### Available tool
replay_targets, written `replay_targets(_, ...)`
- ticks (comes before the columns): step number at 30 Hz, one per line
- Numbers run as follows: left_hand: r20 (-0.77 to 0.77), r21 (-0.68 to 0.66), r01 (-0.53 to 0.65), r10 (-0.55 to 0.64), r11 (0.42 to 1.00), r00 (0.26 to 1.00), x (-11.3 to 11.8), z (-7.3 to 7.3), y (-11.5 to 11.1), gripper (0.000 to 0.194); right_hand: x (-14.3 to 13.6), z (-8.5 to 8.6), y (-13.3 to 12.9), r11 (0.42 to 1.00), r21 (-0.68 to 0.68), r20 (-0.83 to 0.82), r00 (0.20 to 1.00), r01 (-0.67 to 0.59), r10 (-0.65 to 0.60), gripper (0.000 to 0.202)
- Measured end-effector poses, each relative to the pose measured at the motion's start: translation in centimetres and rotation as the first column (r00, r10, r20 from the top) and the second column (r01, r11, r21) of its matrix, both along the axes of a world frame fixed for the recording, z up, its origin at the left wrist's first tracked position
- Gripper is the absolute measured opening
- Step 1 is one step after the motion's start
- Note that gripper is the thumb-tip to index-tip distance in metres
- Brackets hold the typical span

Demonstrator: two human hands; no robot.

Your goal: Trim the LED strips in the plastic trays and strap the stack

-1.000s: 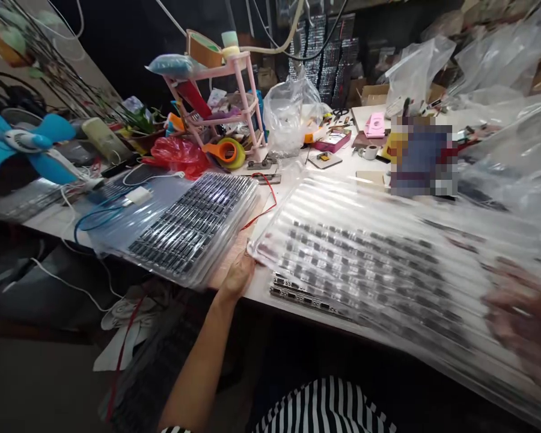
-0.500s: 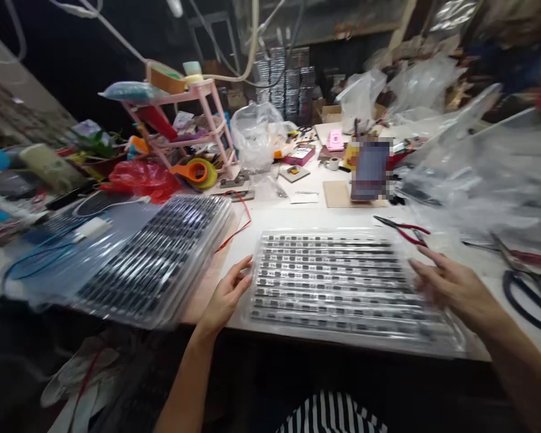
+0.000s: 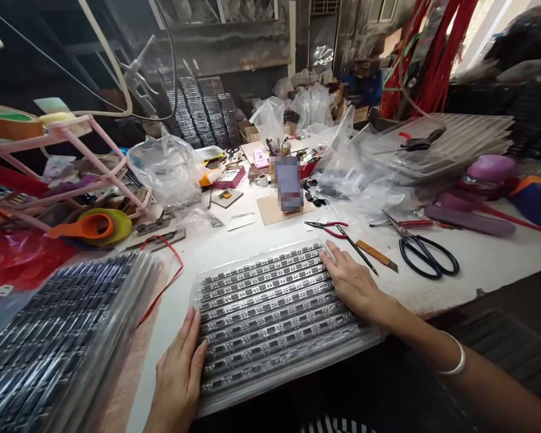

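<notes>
A clear plastic tray [image 3: 270,313] filled with rows of dark and silvery metal strips lies at the table's front edge, slightly tilted in view. Against its left side rests my left hand [image 3: 180,361], fingers extended and thumb along the rim. My right hand [image 3: 354,282] lies over the tray's upper right edge, its fingers on the rim and the ends of the strips. Both hands appear to hold the tray between them. To the left, a stack of similar filled trays [image 3: 67,337] stands beside a red cord [image 3: 174,276].
Red-handled pliers [image 3: 327,228], a brown-handled cutter [image 3: 376,255] and large black scissors [image 3: 426,255] lie right of the tray. A pink rack [image 3: 112,165] stands at the left. Behind are a phone [image 3: 289,183], plastic bags [image 3: 166,165] and stacked empty trays [image 3: 460,144].
The view has turned to the right. My right hand has come onto the tray's right edge, and my left hand now presses along its left side. The tray sits more angled.
</notes>
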State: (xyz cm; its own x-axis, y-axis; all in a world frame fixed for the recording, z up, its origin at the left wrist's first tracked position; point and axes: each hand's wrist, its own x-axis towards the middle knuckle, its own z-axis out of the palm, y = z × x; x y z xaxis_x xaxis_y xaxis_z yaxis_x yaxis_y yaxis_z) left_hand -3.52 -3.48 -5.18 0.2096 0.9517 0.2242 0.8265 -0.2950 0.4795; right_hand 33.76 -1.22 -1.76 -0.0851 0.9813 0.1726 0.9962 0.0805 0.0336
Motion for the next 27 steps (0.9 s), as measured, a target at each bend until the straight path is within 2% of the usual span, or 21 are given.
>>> replay_targets(2,-0.033,0.034,0.014,-0.013,0.999,0.999,0.1,-0.4,0.1,0.056,-0.6,0.5,0.4,0.998,-0.054,0.052,0.998,-0.036,0.038,0.059)
replay_targets(5,-0.032,0.072,-0.030,0.033,0.997,0.999,0.7,-0.4,0.1,0.055,-0.9,0.9,0.9,0.991,-0.123,0.077,0.995,-0.049,0.058,0.058)
replay_targets(8,-0.018,0.107,-0.063,0.066,0.992,0.998,0.9,0.3,-0.4,0.051,0.4,0.4,0.8,0.992,-0.080,-0.038,0.995,-0.095,0.092,0.056)
replay_targets(10,-0.021,0.146,0.007,-0.004,0.989,1.000,0.4,1.2,-1.4,0.048,2.1,-0.5,0.2,0.987,0.015,-0.192,0.968,-0.161,0.161,0.054)
replay_targets(12,-0.049,0.138,0.156,-0.151,0.978,0.987,-0.5,2.4,-2.9,0.047,4.0,-1.3,-1.0,0.965,0.118,-0.347,0.900,-0.236,0.262,0.052)
replay_targets(14,-0.096,0.057,0.283,-0.277,0.957,0.956,-1.5,3.3,-4.9,0.053,5.7,-1.9,-2.6,0.937,0.172,-0.430,0.833,-0.303,0.348,0.051)
replay_targets(16,-0.154,-0.017,0.310,-0.308,0.951,0.939,-2.2,3.5,-6.8,0.058,6.9,-1.9,-4.6,0.905,0.181,-0.436,0.794,-0.384,0.424,0.053)
replay_targets(18,-0.206,0.005,0.273,-0.266,0.962,0.942,-2.8,2.7,-8.2,0.061,7.6,-1.5,-6.8,0.863,0.174,-0.389,0.772,-0.474,0.503,0.060)
replay_targets(20,-0.209,0.104,0.228,-0.203,0.968,0.957,-3.1,1.2,-8.9,0.060,7.9,-1.0,-8.7,0.827,0.145,-0.319,0.765,-0.544,0.559,0.066)
replay_targets(23,-0.098,0.246,0.138,-0.117,0.959,0.988,-3.0,-1.0,-9.2,0.054,7.5,-1.3,-10.3,0.830,0.076,-0.231,0.800,-0.553,0.554,0.070)
replay_targets(25,-0.009,0.297,0.075,-0.075,0.952,0.997,-2.5,-1.7,-9.2,0.050,7.1,-2.2,-10.5,0.848,0.143,-0.194,0.825,-0.511,0.530,0.068)
replay_targets(27,0.049,0.317,0.041,-0.060,0.947,0.997,-2.1,-1.4,-9.1,0.045,6.9,-3.3,-10.2,0.830,0.277,-0.165,0.828,-0.483,0.537,0.062)
